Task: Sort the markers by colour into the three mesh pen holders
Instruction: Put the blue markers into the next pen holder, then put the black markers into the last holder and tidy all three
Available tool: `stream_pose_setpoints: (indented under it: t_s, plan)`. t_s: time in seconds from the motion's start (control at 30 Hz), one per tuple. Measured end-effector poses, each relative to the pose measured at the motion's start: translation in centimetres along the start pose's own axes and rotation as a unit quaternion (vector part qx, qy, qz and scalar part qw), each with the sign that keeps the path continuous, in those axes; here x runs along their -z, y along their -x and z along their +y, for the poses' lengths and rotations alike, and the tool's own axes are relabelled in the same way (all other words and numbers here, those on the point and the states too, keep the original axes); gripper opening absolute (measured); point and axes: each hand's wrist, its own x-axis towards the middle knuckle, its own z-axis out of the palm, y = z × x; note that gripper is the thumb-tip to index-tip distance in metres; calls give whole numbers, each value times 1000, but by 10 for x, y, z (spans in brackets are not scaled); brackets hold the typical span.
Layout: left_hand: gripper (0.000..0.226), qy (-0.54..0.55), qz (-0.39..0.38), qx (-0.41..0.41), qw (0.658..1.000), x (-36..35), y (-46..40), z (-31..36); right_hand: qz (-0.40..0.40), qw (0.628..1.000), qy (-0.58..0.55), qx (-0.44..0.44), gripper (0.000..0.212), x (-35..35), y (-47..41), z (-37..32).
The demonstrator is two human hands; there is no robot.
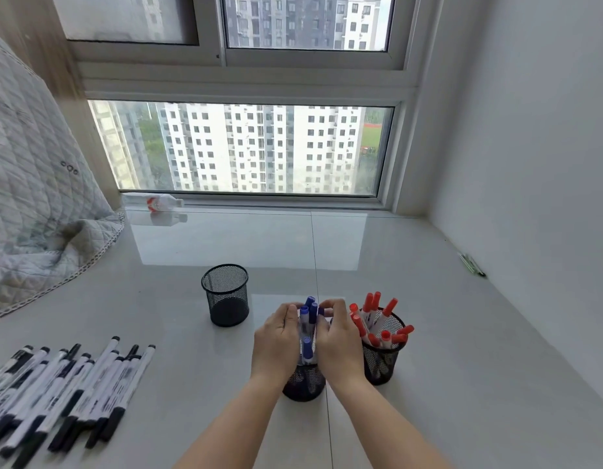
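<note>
Blue markers (308,328): a bunch standing upright in the near mesh holder (304,384), squeezed between both hands.
Left hand (276,343): fingers curled round the bunch's left side.
Right hand (337,340): fingers curled round its right side and top.
Red markers (374,321): in the mesh holder (381,365) just right of the hands.
Empty mesh holder (225,294): beyond, to the left.
Black markers (66,387): heaped on the tiled floor (462,367), far left.

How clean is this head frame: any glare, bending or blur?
Head view: daylight from the window mirrors as glare on the glossy floor; wide-angle bending curves the window frame and right wall; black markers at the left edge look slightly soft; hands and blue markers are sharp.
</note>
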Motion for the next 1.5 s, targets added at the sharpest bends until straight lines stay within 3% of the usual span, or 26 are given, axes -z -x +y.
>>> stream_pose_setpoints:
  t_s: [0.13, 0.23, 0.3, 0.43, 0.57, 0.7, 0.8, 0.9, 1.03, 1.2, 1.37, 1.5]
  plan:
    - [29, 122, -53, 80, 988, 3, -3, 2, -3, 998, -45, -34, 14, 4, -3, -8]
    - [24, 153, -66, 86, 982, 10, 2, 0, 2, 1000, -8, -9, 13, 1, 1, -15]
    - [24, 179, -60, 84, 978, 18, 8, 0, 52, 997, 49, 39, 14, -3, 7, -22]
    - [34, 144, -14, 53, 988, 51, 16, -8, 144, 960, 65, 230, 23, -16, 26, -53]
    - [17, 43, 51, 25, 997, 102, 23, -26, 56, 955, -15, 291, 21, -56, 45, -79]
    - [16, -147, 94, 18, 985, 160, 28, -63, -51, 980, -73, 176, 29, -110, 50, -78]
    - [28, -332, 82, 24, 939, 194, 35, -97, -68, 994, -69, 53, 44, -144, 37, -64]
    - [41, -450, 45, 22, 892, 209, 45, -124, -64, 996, -46, -39, 68, -169, 17, -50]
    - [51, -494, 31, 22, 869, 210, 53, -145, -27, 994, -29, -101, 89, -195, -11, -37]
    - [48, -486, 63, 12, 871, 207, 54, -155, 4, 988, -35, -150, 102, -220, -42, -21]
    - [45, -471, 81, 13, 878, 206, 53, -156, 36, 982, -11, -187, 99, -232, -56, -17]
    - [44, -474, 81, 13, 877, 206, 53, -155, 38, 985, -11, -167, 95, -226, -43, -14]
